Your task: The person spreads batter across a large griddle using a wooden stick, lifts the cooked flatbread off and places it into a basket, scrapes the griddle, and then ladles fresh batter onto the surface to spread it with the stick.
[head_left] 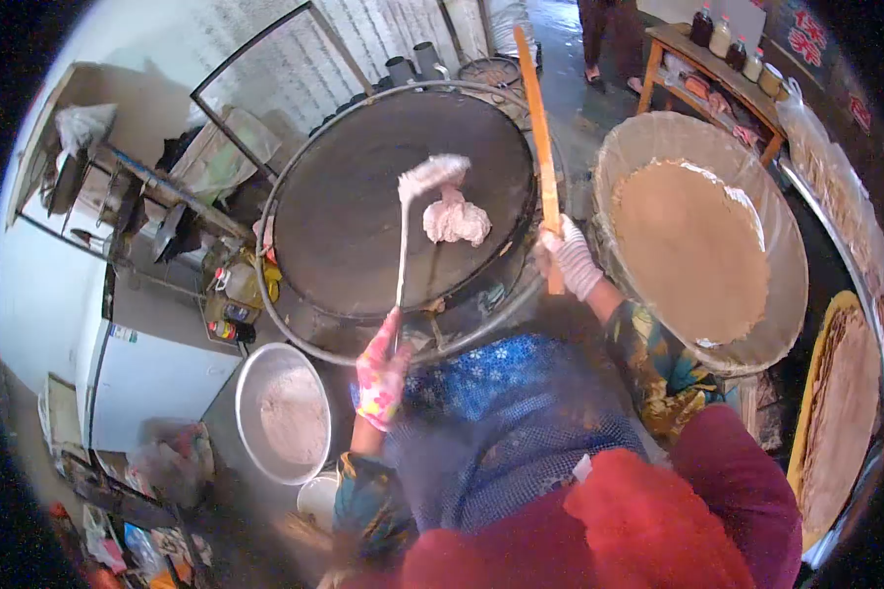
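My left hand point(381, 376), in a pink and white patterned glove, is closed round the handle of a long ladle point(403, 250). The ladle's head is coated in pale pink batter and is over the round dark griddle point(354, 196). Below the head, a lump of pink batter point(457, 221) sits right of the griddle's middle, with batter trailing down to it. My right hand point(570, 257), in a pale glove, grips a long flat wooden stick point(540, 137) near its lower end. The stick points up and away past the griddle's right edge.
A metal basin point(247, 412) of pink batter or flour stands at lower left, by a white cabinet point(157, 388). Bottles point(241, 285) are left of the griddle. At right are a large lined basket point(796, 285) and a shelf with jars point(717, 59). A person point(607, 34) stands behind.
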A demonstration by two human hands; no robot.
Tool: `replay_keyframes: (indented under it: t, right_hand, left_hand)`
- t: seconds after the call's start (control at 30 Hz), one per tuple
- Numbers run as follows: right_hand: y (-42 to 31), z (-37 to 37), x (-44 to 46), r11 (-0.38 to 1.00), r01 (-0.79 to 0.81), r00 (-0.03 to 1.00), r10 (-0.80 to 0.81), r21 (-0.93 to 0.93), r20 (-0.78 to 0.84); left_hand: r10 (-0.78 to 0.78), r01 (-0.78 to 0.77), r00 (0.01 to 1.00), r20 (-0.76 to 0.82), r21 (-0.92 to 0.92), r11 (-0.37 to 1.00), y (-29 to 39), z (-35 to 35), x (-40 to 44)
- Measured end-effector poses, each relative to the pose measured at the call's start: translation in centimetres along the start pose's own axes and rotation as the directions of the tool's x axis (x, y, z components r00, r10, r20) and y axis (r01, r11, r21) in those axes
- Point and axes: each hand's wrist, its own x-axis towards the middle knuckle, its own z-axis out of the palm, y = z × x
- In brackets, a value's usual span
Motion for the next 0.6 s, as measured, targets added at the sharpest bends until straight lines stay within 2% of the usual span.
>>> replay_keyframes:
  t: [0.03, 0.07, 0.1, 0.13, 0.17, 0.23, 0.27, 0.3, 0.33, 0.37, 0.4, 0.43, 0.47, 0.5, 0.53, 0.57, 0.6]
  right_hand:
    - [-0.2, -0.5, -0.4, 1.0, -0.004, 1.0, 0.004, -0.007, 0.012]
    - [-1.0, -0.9, -1.0, 0.98, -0.151, 0.986, 0.141, 0.126, 0.091]
    - [-1.5, -1.2, -1.4, 0.923, -0.3, 0.948, 0.259, 0.242, 0.185]
    - [-1.3, -1.3, -1.7, 0.895, -0.342, 0.934, 0.29, 0.286, 0.21]
    - [-0.7, -1.3, -1.9, 0.875, -0.353, 0.935, 0.315, 0.33, 0.164]
    - [-1.6, -0.3, -3.1, 0.897, -0.275, 0.961, 0.264, 0.347, 0.079]
    - [-1.8, -0.1, -3.7, 0.899, -0.278, 0.961, 0.265, 0.34, 0.085]
    - [-1.9, -0.1, -4.2, 0.964, -0.205, 0.977, 0.192, 0.172, 0.089]
    - [-2.1, -0.2, -4.8, 0.993, -0.122, 0.987, 0.121, -0.001, 0.108]
    - [-2.7, -0.1, -5.4, 0.992, -0.129, 0.985, 0.129, -0.009, 0.115]
    - [-3.5, 0.1, -6.1, 0.947, -0.153, 0.967, 0.202, -0.283, 0.152]
    - [-3.7, 0.1, -6.7, 0.831, -0.153, 0.945, 0.282, -0.535, 0.168]
    - [-1.3, -0.4, -6.4, 0.846, -0.013, 0.957, 0.164, -0.532, 0.238]
    - [-1.1, -0.3, -6.8, 0.844, -0.026, 0.955, 0.181, -0.536, 0.237]
    - [-1.2, -0.1, -7.0, 0.555, 0.211, 0.935, 0.125, -0.805, 0.331]
    - [-1.6, 0.3, -7.2, 0.156, 0.418, 0.892, 0.113, -0.895, 0.437]
    - [-2.7, 1.0, -7.5, 0.111, 0.412, 0.88, 0.208, -0.904, 0.427]
  left_hand:
    - [-0.092, 0.092, 0.996, 0.011, -0.14, 0.986, 1.3, 0.3, -0.1]
    - [-0.183, 0.181, 0.983, 0.021, -0.277, 0.944, 2.7, 0.7, -0.2]
    - [-0.267, 0.304, 0.951, 0.156, -0.636, 0.71, 4.5, 1.0, -0.2]
    - [-0.273, 0.393, 0.91, 0.311, -0.855, 0.338, 5.6, 1.6, -0.2]
    - [-0.176, 0.344, 0.934, 0.312, -0.919, 0.195, 5.7, 2.8, -0.1]
    - [-0.223, 0.302, 0.915, 0.337, -0.936, -0.179, 6.7, 3.9, -0.7]
    - [-0.178, 0.282, 0.916, 0.359, -0.893, -0.35, 6.6, 4.2, -0.8]
    - [-0.183, 0.272, 0.918, 0.352, -0.894, -0.356, 6.5, 4.2, -1.2]
    - [-0.133, 0.249, 0.929, 0.346, -0.849, -0.465, 6.4, 4.1, -1.8]
    - [-0.085, 0.227, 0.94, 0.331, -0.791, -0.568, 6.3, 3.9, -2.5]
    - [-0.114, 0.184, 0.948, 0.296, -0.805, -0.564, 5.7, 3.1, -3.7]
    - [-0.176, 0.142, 0.943, 0.284, -0.817, -0.559, 5.2, 1.9, -5.1]
    - [-0.237, 0.101, 0.933, 0.271, -0.829, -0.55, 4.8, 0.6, -6.4]
    - [-0.326, 0.037, 0.927, 0.184, -0.912, -0.409, 5.7, -1.1, -7.6]
    - [-0.641, 0.011, 0.768, 0.011, -1.0, -0.003, 5.5, -2.2, -8.8]
    - [-0.792, 0.121, 0.548, -0.268, -0.912, 0.392, 5.0, -3.5, -10.1]
    - [-0.689, 0.115, 0.68, -0.25, -0.892, 0.437, 2.5, -5.6, -12.1]
